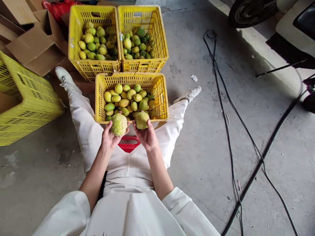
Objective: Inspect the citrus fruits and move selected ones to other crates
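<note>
1. Where the person sits with legs spread, the ground is a grey concrete floor, scuffed and flecked with debris.
2. Upper left: opened brown cardboard boxes, several, overlapping, exact count unclear; one crumpled red plastic bag behind them. Upper right: one white-bodied vehicle, cut off by the frame, one black-tyred wheel showing.
3. Right side of floor: one thick black cable, thinner black cables crossing it; number hard to follow.
4. Slatted yellow plastic crates, four: near crate between the legs; far-left crate and far-right crate side by side behind it; outer crate off the left leg.
5. Green-to-yellow oval fruits heaped in three crates; more than twenty visible in the near one, lower layers hidden.
6. Held fruits, two, both above the near crate's front edge. Left hand curled round a large, knobbly, pale-green round fruit; right hand curled round a smaller, smoother, yellow-green round fruit. Both hands part-closed, fingers cupped to the fruit; the two fruits apart.
7. Singles and pairs: two white laced shoes; one red plastic piece with a slot, between the thighs; one crumpled white scrap.
</note>
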`<state>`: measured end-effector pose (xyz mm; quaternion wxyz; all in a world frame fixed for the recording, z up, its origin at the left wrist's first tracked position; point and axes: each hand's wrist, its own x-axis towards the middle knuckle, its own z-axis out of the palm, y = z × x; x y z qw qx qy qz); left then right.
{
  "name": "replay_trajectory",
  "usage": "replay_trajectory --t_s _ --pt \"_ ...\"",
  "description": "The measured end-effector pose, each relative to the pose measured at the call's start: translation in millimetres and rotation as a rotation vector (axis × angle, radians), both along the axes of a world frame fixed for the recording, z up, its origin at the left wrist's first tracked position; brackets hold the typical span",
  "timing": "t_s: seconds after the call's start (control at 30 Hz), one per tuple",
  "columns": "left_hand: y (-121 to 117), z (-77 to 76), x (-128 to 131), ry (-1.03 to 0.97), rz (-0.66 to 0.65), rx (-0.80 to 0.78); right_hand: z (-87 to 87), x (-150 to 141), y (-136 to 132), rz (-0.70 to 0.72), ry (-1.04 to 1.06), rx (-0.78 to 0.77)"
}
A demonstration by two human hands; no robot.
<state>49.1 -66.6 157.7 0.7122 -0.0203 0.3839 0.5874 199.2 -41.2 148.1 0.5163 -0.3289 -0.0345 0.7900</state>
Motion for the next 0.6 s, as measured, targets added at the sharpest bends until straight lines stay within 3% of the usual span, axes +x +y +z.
replay_trajectory --t_s 0.13,0.37,0.6 --pt "-0.3 -5.5 -1.4 -0.006 0.006 -0.032 -3.6 1.3 3.1 0.007 0.090 -0.084" --pt "1.9 8.3 0.9 -0.029 0.027 0.009 2.8 6.1 0.0 -0.017 0.071 -0.006" --pt "0.7 -9.4 3.6 0.060 -0.012 -0.001 -9.7 4.5 -2.1 0.060 0.001 0.004"
